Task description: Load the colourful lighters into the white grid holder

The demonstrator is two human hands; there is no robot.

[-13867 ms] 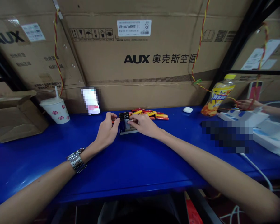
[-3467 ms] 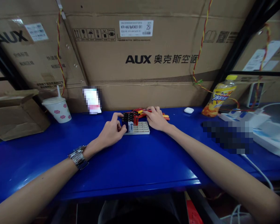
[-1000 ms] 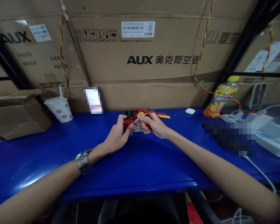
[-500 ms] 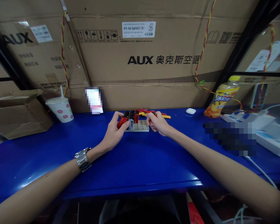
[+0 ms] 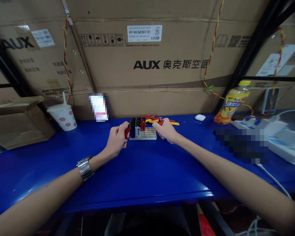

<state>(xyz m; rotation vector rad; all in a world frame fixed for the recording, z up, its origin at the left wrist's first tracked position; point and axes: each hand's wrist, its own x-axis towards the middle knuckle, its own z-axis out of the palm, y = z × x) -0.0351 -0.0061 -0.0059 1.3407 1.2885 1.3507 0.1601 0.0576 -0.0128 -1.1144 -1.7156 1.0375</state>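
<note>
Left hand [image 5: 116, 140] pinching a red plastic lighter [image 5: 127, 132], right hand [image 5: 166, 130] pinching a small red piece [image 5: 160, 122] (mostly hidden by fingers), either side of a white plastic compartment tray [image 5: 147, 134], near the back edge of a glossy blue table [image 5: 147, 170]

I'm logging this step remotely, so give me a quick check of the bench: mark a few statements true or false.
The left hand holds a red lighter. True.
The right hand holds a red object at its fingertips. True.
Every compartment of the white tray is filled. False: upright lighters fill its left part, and the right part is empty.
The metal watch is on the right wrist. False: it is on the left wrist.
</note>
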